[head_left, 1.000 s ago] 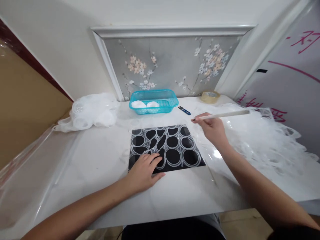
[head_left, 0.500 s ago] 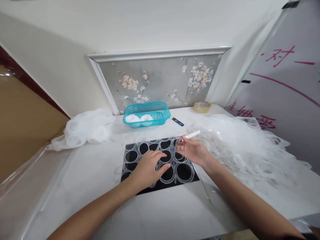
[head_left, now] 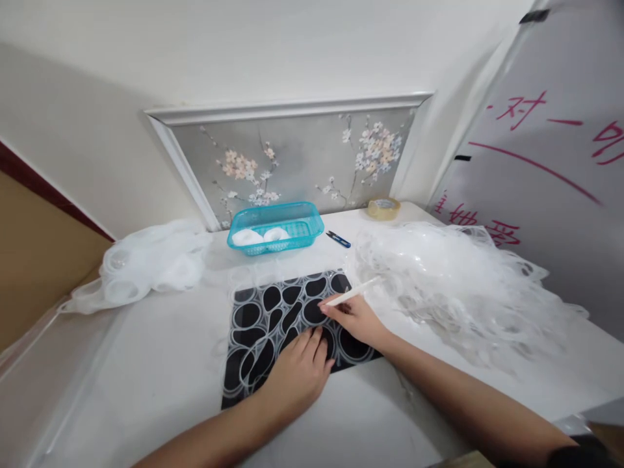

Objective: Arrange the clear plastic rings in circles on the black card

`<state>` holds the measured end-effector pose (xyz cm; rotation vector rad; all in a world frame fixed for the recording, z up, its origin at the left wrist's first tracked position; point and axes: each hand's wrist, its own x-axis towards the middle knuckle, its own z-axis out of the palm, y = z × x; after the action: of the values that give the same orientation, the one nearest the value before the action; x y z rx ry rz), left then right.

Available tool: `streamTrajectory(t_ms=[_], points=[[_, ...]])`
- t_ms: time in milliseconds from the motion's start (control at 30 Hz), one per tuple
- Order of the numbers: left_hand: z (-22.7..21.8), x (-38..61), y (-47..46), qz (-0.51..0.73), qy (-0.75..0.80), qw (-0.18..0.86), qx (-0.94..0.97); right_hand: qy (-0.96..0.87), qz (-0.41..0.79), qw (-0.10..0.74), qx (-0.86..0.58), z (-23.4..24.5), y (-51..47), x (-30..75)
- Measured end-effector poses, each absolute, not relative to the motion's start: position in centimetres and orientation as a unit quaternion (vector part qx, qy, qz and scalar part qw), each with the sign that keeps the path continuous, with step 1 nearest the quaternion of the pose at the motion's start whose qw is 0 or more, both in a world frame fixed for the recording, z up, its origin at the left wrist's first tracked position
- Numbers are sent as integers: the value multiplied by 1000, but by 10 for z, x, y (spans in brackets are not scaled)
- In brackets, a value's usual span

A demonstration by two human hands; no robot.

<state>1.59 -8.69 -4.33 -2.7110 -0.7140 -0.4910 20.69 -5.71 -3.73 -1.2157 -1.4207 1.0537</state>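
Note:
On the white table lies a black sheet [head_left: 247,316] under a translucent layer with whitish ring and teardrop outlines. My left hand [head_left: 305,367] rests flat on its lower middle, fingers stretched out and nearly together. A slim white pen-like stick [head_left: 348,294] is pinched in my right hand [head_left: 358,320], which is over the right part of the sheet. The stick's lower end is at my fingertips near a round outline; whether it touches the sheet I cannot tell. My hands cover some of the lower outlines.
Behind the sheet stands a blue plastic basket [head_left: 312,242] holding white round pieces [head_left: 247,238]. Beside it lie blue thread snips [head_left: 338,239] and a tape roll [head_left: 383,208]. Translucent ring-cut sheets pile up at right [head_left: 453,279] and left [head_left: 151,260].
My left hand has gone from hovering with a bent thumb to lying flat on the sheet. My right hand has turned and lowered the stick toward it. The view has shifted slightly right.

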Motion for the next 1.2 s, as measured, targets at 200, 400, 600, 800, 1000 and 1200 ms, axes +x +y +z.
streamTrajectory(t_ms=[200, 400, 600, 800, 1000, 1200], points=[[-40, 21, -93, -123, -270, 145, -944, -668, 348, 424, -503, -41, -58, 196], [-35, 26, -96, -102, -281, 130, -945, -684, 336, 403, -508, -39, -59, 200], [-34, 28, -97, -91, -280, 119, -948, -695, 331, 382, -511, -40, -60, 200], [-30, 27, -97, -67, -281, 99, -952, -718, 285, 376, -512, -37, -62, 202], [-37, 28, -101, -45, -301, 93, -948, -781, 193, 364, -469, -46, -68, 200], [-42, 29, -104, -16, -311, 94, -946, -863, 108, 269, -413, -36, -54, 211]])
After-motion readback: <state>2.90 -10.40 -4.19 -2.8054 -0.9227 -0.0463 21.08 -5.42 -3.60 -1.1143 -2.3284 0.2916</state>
